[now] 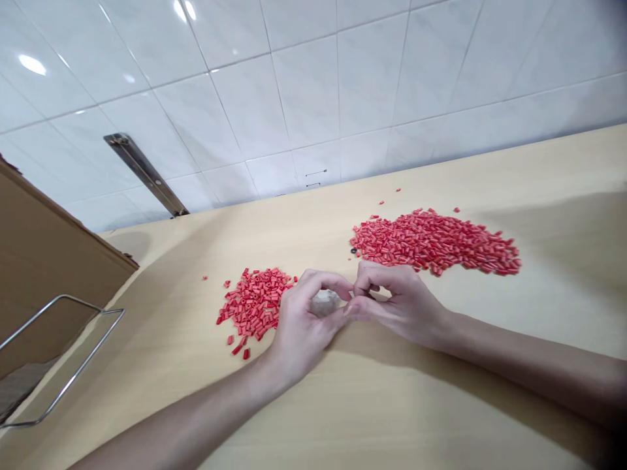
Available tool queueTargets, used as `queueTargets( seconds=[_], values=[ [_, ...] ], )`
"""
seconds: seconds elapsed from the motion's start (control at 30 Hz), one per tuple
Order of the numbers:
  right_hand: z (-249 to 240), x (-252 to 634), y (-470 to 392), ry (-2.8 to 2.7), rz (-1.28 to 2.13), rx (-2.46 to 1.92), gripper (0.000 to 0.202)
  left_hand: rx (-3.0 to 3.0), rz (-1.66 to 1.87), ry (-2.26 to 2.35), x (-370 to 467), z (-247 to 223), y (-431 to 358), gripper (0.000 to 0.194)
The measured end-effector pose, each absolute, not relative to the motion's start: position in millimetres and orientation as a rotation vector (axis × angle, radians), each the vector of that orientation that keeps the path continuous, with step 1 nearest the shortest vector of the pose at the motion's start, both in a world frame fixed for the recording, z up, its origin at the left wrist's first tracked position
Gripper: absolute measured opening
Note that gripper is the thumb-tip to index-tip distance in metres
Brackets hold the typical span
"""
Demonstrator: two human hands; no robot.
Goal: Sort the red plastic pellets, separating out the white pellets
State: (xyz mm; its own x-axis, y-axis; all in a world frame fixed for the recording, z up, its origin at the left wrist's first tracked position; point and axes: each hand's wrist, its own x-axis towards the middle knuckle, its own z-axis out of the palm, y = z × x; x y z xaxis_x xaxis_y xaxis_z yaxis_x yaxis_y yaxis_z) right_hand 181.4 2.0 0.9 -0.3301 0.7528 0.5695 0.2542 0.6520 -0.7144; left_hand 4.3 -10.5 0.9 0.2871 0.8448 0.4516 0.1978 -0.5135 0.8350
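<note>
My left hand [308, 320] and my right hand [396, 303] meet at the fingertips above the wooden table [313, 424]. Both are pinched, and whatever lies between the tips is too small to make out. Behind the curled fingers of my left hand shows a small whitish, see-through object [324, 302]. A smaller pile of short red tube pieces [257, 300] lies just left of my left hand. Beyond my right hand spreads a larger pile of red pieces [435, 241]. A small black ring [353, 250] sits at that pile's left edge.
At the left stand a brown cardboard box [53, 261] and a bent metal wire frame [81, 365]. A metal strip [147, 175] leans against the tiled wall [304, 91] behind the table. A few loose red bits lie around both piles.
</note>
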Motion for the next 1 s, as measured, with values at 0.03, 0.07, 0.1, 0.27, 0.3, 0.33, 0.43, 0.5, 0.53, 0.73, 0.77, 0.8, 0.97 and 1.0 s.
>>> queueTargets(
  seconds=[0.03, 0.07, 0.1, 0.27, 0.3, 0.33, 0.43, 0.5, 0.53, 0.73, 0.77, 0.8, 0.97, 1.0],
  values=[
    [0.9, 181.5, 1.8, -1.889, 0.64, -0.78, 0.028, 1.918, 1.262, 0.923, 4.1, 1.8, -11.0, 0.015],
    [1.0, 181.6, 1.7, -1.887, 0.638, -0.763, 0.029, 1.946, 1.278, 0.908, 4.2, 2.9, -11.5, 0.011],
    [1.1, 181.7, 1.8, -1.881, 0.631, -0.748, 0.029, 1.976, 1.291, 0.887, 4.6, 4.1, -12.0, 0.009],
    [2.0, 183.0, 2.3, -1.857, 0.556, -0.702, 0.024, 2.031, 1.383, 0.83, 8.0, 8.1, -14.2, 0.014],
    [2.4, 183.4, 2.1, -1.856, 0.544, -0.703, 0.023, 2.017, 1.405, 0.837, 8.4, 8.0, -14.2, 0.015],
    [2.9, 183.7, 1.8, -1.855, 0.542, -0.706, 0.025, 1.995, 1.424, 0.85, 8.6, 7.6, -13.8, 0.015],
    [4.9, 184.7, 0.0, -1.828, 0.626, -0.721, 0.035, 1.88, 1.458, 0.916, 8.4, 5.2, -11.9, 0.011],
    [5.9, 185.3, -1.2, -1.823, 0.723, -0.712, 0.039, 1.794, 1.454, 0.943, 8.2, 3.5, -10.6, 0.008],
    [6.2, 185.4, -1.8, -1.823, 0.764, -0.702, 0.038, 1.756, 1.448, 0.952, 8.1, 2.7, -10.2, 0.007],
    [6.6, 184.1, -4.5, -1.783, 0.996, -0.661, 0.024, 1.453, 1.477, 1.053, 9.8, 2.7, -9.0, 0.006],
    [6.9, 183.9, -5.0, -1.806, 1.01, -0.657, 0.024, 1.417, 1.489, 1.07, 10.2, 3.4, -8.5, 0.007],
    [7.3, 183.7, -5.4, -1.841, 1.005, -0.658, 0.023, 1.393, 1.496, 1.081, 10.6, 4.1, -8.0, 0.009],
    [6.8, 183.5, -4.8, -1.855, 0.869, -0.697, 0.023, 1.375, 1.498, 1.079, 11.6, 5.9, -5.6, 0.01],
    [6.0, 183.5, -4.0, -1.82, 0.849, -0.726, 0.025, 1.38, 1.5, 1.082, 11.6, 5.8, -5.4, 0.01]
  ],
)
